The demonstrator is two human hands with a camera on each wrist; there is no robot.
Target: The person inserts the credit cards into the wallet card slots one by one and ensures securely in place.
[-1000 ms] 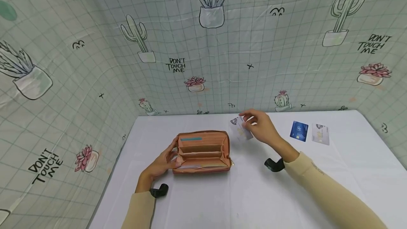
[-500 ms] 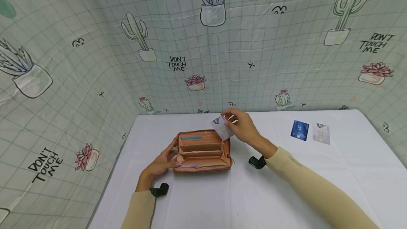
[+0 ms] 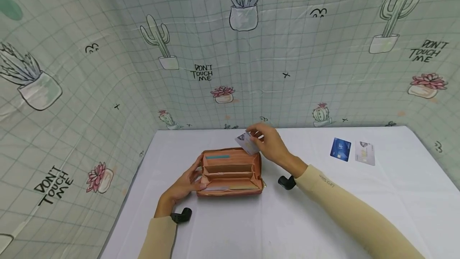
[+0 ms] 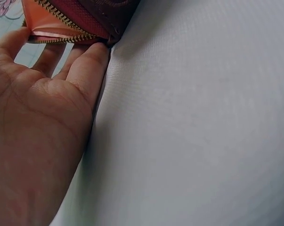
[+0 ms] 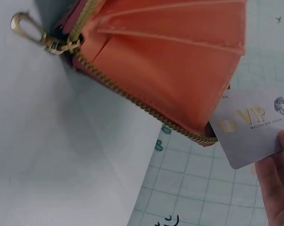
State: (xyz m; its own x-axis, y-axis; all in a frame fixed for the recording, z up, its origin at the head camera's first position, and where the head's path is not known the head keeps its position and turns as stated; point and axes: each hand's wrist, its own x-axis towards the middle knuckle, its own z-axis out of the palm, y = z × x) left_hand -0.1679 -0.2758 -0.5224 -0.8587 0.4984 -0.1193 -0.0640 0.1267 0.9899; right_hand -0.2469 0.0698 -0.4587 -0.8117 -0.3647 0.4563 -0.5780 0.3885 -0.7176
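Observation:
An orange-pink zip wallet (image 3: 230, 193) stands unzipped on the white table, its compartments spread. My left hand (image 3: 182, 184) holds its left end, thumb at the front edge and fingers behind; the left wrist view shows the fingers at the zipped corner (image 4: 68, 40). With my right hand (image 3: 271, 142) I pinch a silver VIP card (image 5: 250, 134), which is tilted over the wallet's back right corner. In the right wrist view the card's edge meets or overlaps that corner; whether it is inside a slot I cannot tell. A teal card edge (image 3: 218, 156) shows in the back panel.
On the right of the table (image 3: 323, 211) lie a blue card (image 3: 340, 149) and another silver card (image 3: 365, 153), side by side. A gold zip-pull clasp (image 5: 28, 28) hangs from the wallet's right end. Cactus-print cloth (image 3: 287, 51) walls the back and left.
My right hand has carried the silver card leftward from beside the wallet to its back right corner, then slightly further left and back. My left hand keeps its hold on the wallet.

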